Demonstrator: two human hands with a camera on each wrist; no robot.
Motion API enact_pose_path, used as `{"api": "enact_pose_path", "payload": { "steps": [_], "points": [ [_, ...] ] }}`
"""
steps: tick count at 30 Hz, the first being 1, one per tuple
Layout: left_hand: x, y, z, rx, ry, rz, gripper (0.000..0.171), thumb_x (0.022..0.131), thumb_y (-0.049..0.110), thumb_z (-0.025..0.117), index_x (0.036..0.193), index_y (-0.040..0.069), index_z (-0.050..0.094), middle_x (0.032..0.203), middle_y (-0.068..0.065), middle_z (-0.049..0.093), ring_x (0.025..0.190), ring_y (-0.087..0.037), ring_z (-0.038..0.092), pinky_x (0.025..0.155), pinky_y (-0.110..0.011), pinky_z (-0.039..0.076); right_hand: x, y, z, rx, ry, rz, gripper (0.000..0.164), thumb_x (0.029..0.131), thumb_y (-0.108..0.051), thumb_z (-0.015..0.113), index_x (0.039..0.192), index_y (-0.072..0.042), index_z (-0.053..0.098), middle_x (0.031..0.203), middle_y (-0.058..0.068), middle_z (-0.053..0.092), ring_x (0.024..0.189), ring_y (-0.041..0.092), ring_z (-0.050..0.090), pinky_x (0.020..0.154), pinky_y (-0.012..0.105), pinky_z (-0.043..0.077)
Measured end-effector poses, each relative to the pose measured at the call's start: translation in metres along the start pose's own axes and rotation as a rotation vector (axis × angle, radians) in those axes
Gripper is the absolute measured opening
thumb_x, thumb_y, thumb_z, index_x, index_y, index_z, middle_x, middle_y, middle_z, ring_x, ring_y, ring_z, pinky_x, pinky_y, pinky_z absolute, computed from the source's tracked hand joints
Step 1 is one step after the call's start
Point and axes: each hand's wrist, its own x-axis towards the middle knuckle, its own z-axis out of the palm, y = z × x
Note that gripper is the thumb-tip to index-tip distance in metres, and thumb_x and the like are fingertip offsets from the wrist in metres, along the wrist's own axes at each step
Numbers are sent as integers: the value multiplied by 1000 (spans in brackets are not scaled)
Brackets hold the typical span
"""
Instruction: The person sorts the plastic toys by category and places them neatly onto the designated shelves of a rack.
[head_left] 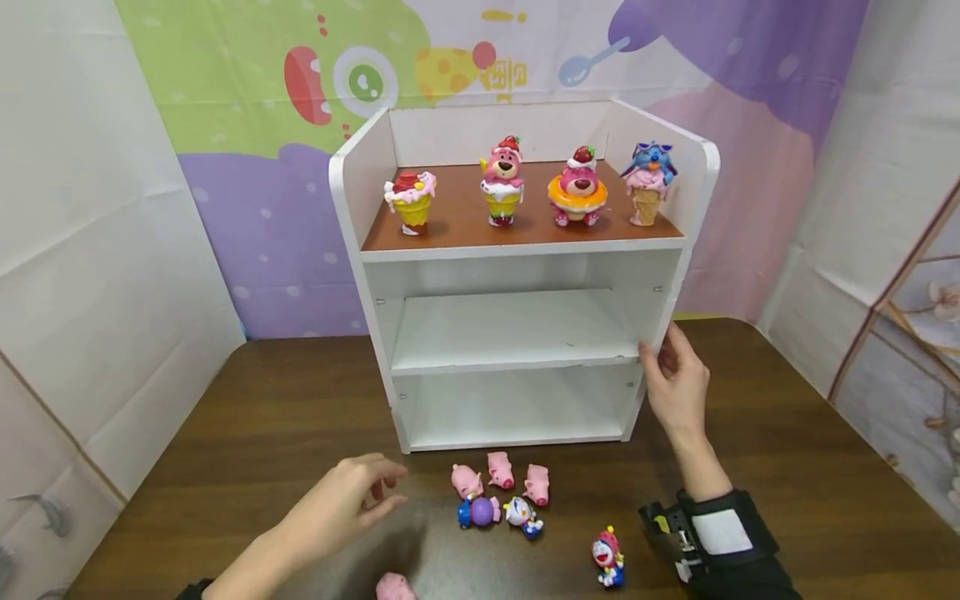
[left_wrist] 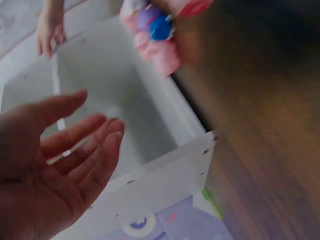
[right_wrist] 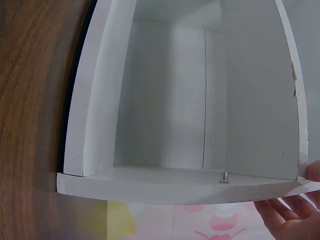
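A small white shelf unit [head_left: 510,365] stands on the wooden table. My right hand [head_left: 678,387] grips its right side panel, thumb at the front edge by the middle board and fingers around the outer face; the right wrist view shows the same grip with the fingers [right_wrist: 287,217] outside the panel. Over the table in front of the unit's left side hovers my left hand [head_left: 348,498], fingers loosely bent and holding nothing. Near it lie three pink pig figures [head_left: 500,470], a purple-and-blue figure [head_left: 480,512] and a white-and-blue figure [head_left: 523,517].
On the brown top board [head_left: 465,237] stand an ice-cream cup figure [head_left: 412,202], two pink bear figures [head_left: 577,187] and a blue figure on a cone [head_left: 647,183]. A red-hooded figure [head_left: 608,557] lies front right; another pink figure [head_left: 395,587] lies at the near edge.
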Motion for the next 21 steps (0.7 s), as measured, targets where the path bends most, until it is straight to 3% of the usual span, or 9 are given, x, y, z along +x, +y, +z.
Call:
{"api": "enact_pose_path", "payload": {
  "steps": [4,7,11,15,18,21],
  "points": [
    [-13,3,2,16,-248,33,27,78,14,67,101,2,62,91,-2,61,76,-7,56,63,-19,48,0,0,0,-3,-2,7,36,80,11,55,116,10,51,95,30,59,76,-4,54,65,8,45],
    [-20,2,7,19,-368,75,33,79,24,66,105,4,62,100,-1,60,85,-8,56,69,-22,49,0,-1,0,-1,-7,12,37,80,11,54,116,10,51,95,30,59,76,-5,54,65,8,45],
    [-25,0,18,20,-417,202,32,77,25,68,103,7,64,93,5,58,82,-1,53,65,-15,46,0,-1,0,-8,-8,16,37,80,11,54,116,10,51,95,30,59,76,0,55,65,9,45],
    [-28,0,30,52,-424,313,27,74,17,69,99,10,67,85,9,55,73,5,48,58,-5,39,1,-2,0,-20,-9,16,36,80,10,54,116,10,51,96,29,59,81,22,60,67,9,45],
    [-29,3,37,103,-410,335,18,77,19,65,94,17,68,79,12,52,66,7,44,52,-4,35,1,-2,0,-14,-14,11,37,80,11,54,116,11,51,97,30,58,83,36,58,68,9,44],
    [-29,8,42,163,-395,328,8,78,22,62,85,22,66,72,15,45,60,7,38,46,-5,30,0,-2,-1,-13,-11,9,37,80,11,54,116,11,51,96,30,59,82,32,58,68,9,44]
  ]
}}
